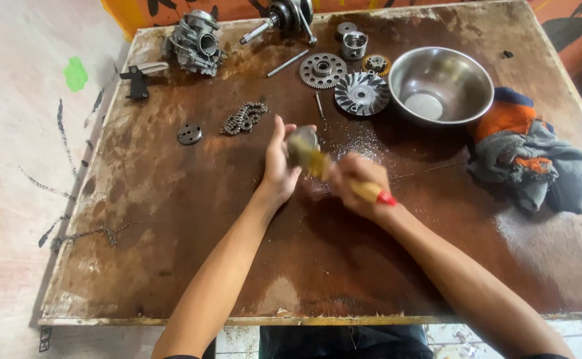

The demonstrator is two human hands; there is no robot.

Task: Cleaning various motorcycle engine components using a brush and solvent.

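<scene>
Left hand [279, 166] has its grip clamped on a small round metal part [302, 141], lifted off the table [191, 219] at centre and tilted toward the right, probably so the bristles can reach its face. Right hand [357, 183] has its grip wrapped tight on a brush [344, 178] with a yellow handle and red end, bristles against the part. Far right: steel bowl [440, 83], likely close for rinsing. Rag [527, 156] lies right. Gears [323, 70], chain [243, 118], carburettor [196, 43] are spread far, well apart from the hands.
</scene>
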